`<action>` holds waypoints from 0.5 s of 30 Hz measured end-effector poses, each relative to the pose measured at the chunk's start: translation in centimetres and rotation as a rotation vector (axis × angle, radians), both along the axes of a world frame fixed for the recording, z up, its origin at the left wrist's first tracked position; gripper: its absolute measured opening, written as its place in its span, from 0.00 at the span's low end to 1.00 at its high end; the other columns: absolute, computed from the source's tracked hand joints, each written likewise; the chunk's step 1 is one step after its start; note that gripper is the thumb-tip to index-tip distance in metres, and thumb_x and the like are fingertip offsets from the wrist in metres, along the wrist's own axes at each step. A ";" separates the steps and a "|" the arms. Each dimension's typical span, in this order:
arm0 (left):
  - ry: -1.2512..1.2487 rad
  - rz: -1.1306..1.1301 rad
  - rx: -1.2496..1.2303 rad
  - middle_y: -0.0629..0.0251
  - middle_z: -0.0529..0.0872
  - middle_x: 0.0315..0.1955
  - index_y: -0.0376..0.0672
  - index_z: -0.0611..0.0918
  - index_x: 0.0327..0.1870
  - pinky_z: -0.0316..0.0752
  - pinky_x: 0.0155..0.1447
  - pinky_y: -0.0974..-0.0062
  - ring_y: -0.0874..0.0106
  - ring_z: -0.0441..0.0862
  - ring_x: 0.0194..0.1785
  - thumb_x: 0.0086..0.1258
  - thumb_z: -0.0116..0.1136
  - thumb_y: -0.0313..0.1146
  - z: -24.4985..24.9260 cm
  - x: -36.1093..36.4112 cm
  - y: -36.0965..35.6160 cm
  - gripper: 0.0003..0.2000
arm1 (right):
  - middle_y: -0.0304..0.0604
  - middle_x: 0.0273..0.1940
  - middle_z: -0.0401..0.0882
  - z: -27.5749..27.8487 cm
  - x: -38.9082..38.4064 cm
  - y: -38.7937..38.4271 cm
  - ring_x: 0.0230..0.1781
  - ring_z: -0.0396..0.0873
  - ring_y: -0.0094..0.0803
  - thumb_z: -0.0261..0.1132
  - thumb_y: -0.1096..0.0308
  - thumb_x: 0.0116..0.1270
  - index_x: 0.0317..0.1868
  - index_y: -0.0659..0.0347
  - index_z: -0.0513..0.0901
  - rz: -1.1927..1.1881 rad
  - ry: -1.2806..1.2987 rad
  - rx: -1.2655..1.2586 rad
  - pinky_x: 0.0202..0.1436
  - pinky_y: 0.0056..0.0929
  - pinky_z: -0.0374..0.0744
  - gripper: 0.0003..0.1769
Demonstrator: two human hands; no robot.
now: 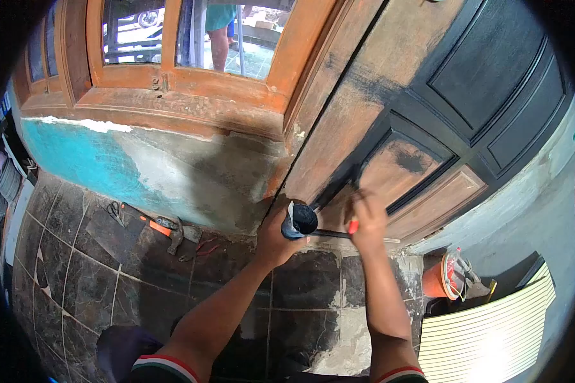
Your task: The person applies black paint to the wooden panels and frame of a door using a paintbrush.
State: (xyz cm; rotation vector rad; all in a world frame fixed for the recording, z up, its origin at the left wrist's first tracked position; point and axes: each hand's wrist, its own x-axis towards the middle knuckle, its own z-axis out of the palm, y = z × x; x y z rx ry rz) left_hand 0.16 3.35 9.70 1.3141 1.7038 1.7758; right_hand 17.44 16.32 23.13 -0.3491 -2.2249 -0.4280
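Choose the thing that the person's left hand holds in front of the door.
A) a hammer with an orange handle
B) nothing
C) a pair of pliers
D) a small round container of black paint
D: the fingers of the left hand close around the small round container of black paint low in front of the partly blackened brown wooden door, while the right hand holds the red-handled paintbrush.

At the foot of the door, the left hand holds a tin just left of the right hand and its brush on the panel. Tools lie on the floor to the left, below the window; a bucket stands to the right.
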 end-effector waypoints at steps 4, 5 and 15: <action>-0.009 0.016 -0.016 0.55 0.89 0.61 0.44 0.83 0.69 0.80 0.70 0.56 0.56 0.88 0.65 0.59 0.87 0.40 0.4 -0.4 -0.3 0.36 | 0.52 0.43 0.80 -4.5 -0.2 -0.8 0.46 0.83 0.55 0.73 0.80 0.50 0.45 0.66 0.84 0.017 -0.250 -0.249 0.51 0.50 0.85 0.18; -0.012 0.012 -0.002 0.54 0.89 0.61 0.44 0.83 0.69 0.80 0.70 0.56 0.56 0.88 0.66 0.59 0.87 0.40 0.4 -0.5 -0.3 0.36 | 0.52 0.41 0.78 -4.3 -0.2 -1.1 0.45 0.82 0.55 0.73 0.81 0.50 0.43 0.66 0.84 0.033 -0.224 -0.252 0.50 0.50 0.84 0.17; 0.004 0.010 -0.068 0.53 0.89 0.61 0.46 0.82 0.71 0.81 0.70 0.53 0.50 0.87 0.66 0.54 0.86 0.40 -1.4 0.0 -0.1 0.39 | 0.57 0.56 0.83 1.6 -1.2 -0.1 0.54 0.83 0.55 0.69 0.82 0.55 0.49 0.67 0.86 -0.121 -0.018 -0.031 0.56 0.50 0.84 0.19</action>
